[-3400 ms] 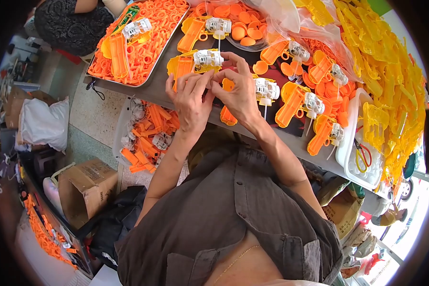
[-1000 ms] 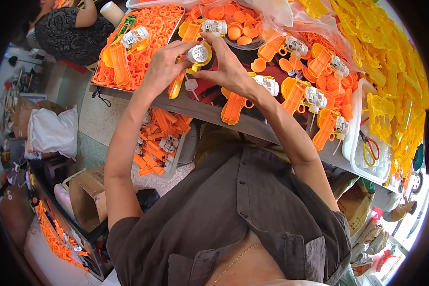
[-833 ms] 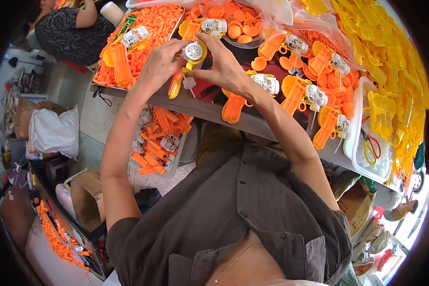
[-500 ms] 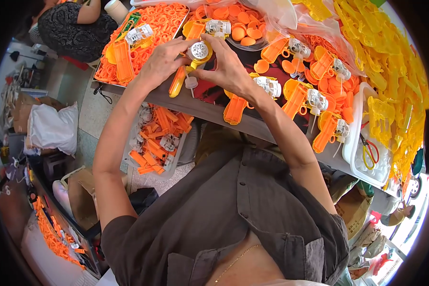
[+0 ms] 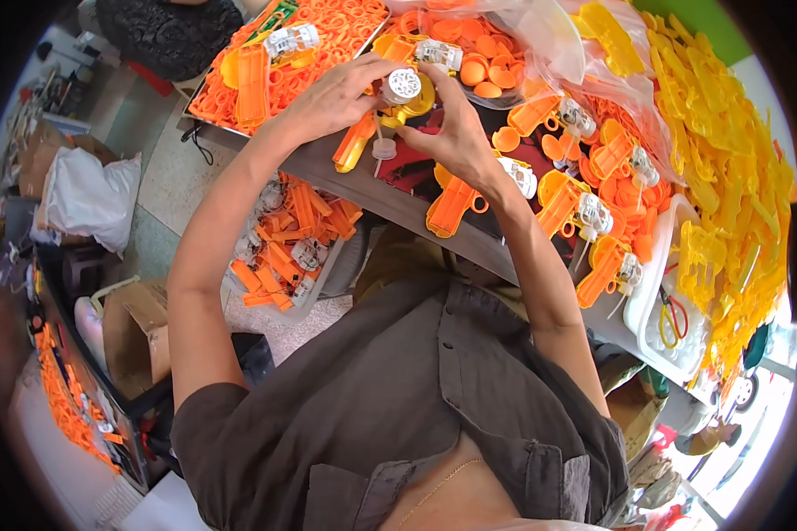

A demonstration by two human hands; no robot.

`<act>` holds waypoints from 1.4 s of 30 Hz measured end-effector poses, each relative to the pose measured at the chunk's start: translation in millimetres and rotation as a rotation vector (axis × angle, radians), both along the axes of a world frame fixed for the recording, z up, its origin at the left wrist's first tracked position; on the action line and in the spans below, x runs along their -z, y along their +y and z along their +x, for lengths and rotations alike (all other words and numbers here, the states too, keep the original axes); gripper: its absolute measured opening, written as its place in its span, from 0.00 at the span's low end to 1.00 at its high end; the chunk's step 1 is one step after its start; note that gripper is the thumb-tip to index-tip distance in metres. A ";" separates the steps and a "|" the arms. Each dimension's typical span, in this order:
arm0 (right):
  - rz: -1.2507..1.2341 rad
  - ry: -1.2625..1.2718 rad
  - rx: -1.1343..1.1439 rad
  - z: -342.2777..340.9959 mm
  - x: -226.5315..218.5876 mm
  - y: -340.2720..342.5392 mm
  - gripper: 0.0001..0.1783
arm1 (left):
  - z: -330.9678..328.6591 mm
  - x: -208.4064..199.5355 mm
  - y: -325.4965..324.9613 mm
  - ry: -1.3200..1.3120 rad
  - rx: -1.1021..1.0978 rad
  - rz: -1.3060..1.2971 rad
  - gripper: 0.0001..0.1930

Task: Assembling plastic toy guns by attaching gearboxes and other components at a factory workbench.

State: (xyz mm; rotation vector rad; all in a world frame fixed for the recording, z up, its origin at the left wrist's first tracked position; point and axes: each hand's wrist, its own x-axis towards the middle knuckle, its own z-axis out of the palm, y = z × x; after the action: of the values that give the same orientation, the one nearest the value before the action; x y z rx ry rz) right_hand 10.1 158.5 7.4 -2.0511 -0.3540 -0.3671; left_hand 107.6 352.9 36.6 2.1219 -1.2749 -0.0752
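A toy gun with an orange-and-yellow body and a white, round, perforated front (image 5: 405,84) is held over the near table edge. My left hand (image 5: 338,99) is closed on it from the left, fingertips beside the white front. On the toy's other side, my right hand (image 5: 456,133) is open, thumb and fingers spread around the yellow part; whether the fingertips touch it I cannot tell. A small translucent piece on a thin stem (image 5: 383,149) hangs below the toy. Similar toy guns with clear-white mechanisms lie to the right, one being an orange half-assembled gun (image 5: 454,208).
An orange-filled tray (image 5: 205,80) stands at the left, a toy gun on top. Bagged orange discs (image 5: 496,53) lie behind my hands. Yellow shells (image 5: 717,177) are heaped at the right, beside a white bin (image 5: 646,323) with scissors (image 5: 673,320). Below sits a parts box (image 5: 305,305).
The view has shifted, moving the table items slightly. My right hand's fingers have spread farther from the white front. My left hand still grips the toy gun.
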 end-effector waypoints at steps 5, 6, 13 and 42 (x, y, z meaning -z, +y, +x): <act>0.102 0.105 -0.020 -1.1 6.8 -7.0 0.44 | -2.3 1.4 -5.3 -0.050 -0.008 0.032 0.23; 0.108 0.083 -0.017 -0.3 7.9 -6.8 0.43 | -2.2 2.0 -7.0 -0.051 -0.013 0.035 0.22; 0.028 0.100 -0.002 0.7 8.3 -7.2 0.45 | 3.1 -1.8 -6.6 -0.074 0.014 0.121 0.20; 0.087 0.170 0.047 5.0 5.6 -5.2 0.43 | -2.1 -9.3 -9.6 -0.115 0.008 0.195 0.21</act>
State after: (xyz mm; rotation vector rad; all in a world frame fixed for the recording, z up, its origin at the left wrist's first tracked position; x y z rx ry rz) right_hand 15.1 153.3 1.8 -1.9909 -0.1831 -0.2301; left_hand 105.6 343.3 45.9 2.3156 -1.3921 -0.0853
